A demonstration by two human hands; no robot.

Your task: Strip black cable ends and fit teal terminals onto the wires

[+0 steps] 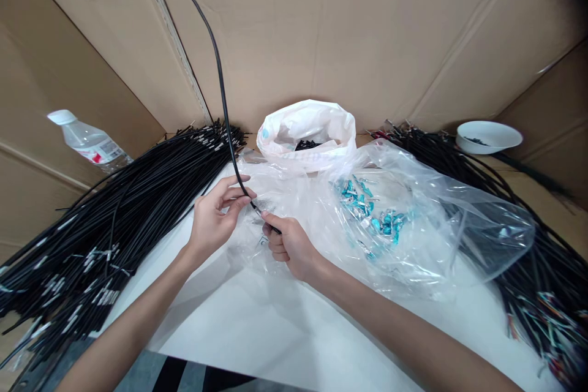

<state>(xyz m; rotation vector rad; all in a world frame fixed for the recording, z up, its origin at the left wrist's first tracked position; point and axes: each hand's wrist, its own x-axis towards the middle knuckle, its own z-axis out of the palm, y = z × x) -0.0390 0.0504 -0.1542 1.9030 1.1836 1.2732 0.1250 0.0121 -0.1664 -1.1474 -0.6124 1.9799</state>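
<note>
Black cable (221, 81) seems part-hidden by right hand (292, 245).

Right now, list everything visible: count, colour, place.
Slender cable: one, black, coppery tip, centre
Heaped cables: many, black, white markings, left
Stripped cables: many, black, colourful tips, right
Plastic bottle: one, clear, white cap, far left
Crumpled plastic bag: one, white, back centre
Loose plastic bag: one, transparent, centre right
Shiny pieces: many, teal and silver, in transparent bag
Round bowl: one, white, back right
Small pieces: many, dark, in bowl and white bag
Cardboard walls: several, brown, around
Tabletop: one, white, beneath
Left hand: one, on cable
Right hand: one, on cable
</note>
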